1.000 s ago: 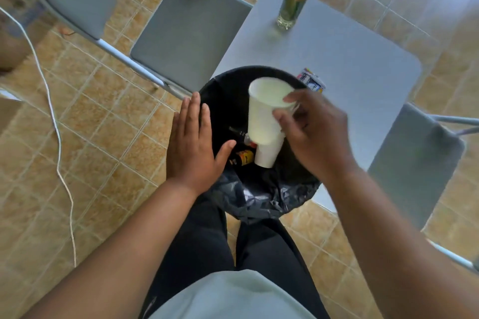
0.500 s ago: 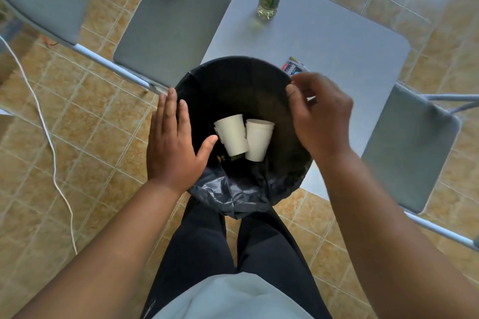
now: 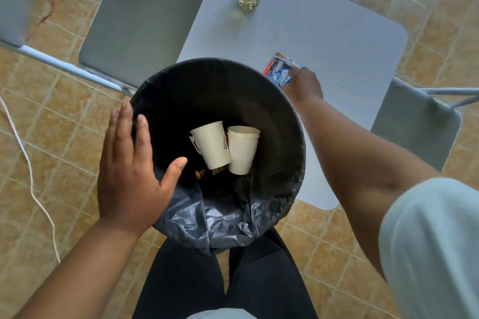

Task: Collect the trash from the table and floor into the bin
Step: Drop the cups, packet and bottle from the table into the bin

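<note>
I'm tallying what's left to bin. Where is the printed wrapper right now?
In the head view the wrapper lies on the grey table, just past the bin's far right rim, with the right hand reaching onto its near edge.

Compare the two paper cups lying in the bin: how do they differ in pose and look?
The left cup lies tilted, its mouth pointing up-left, and shows a dark mark near the rim; the right cup lies straighter and looks plain. The left cup's base overlaps the right cup's side. Both are white, empty and rest in the black-lined bin.
</note>
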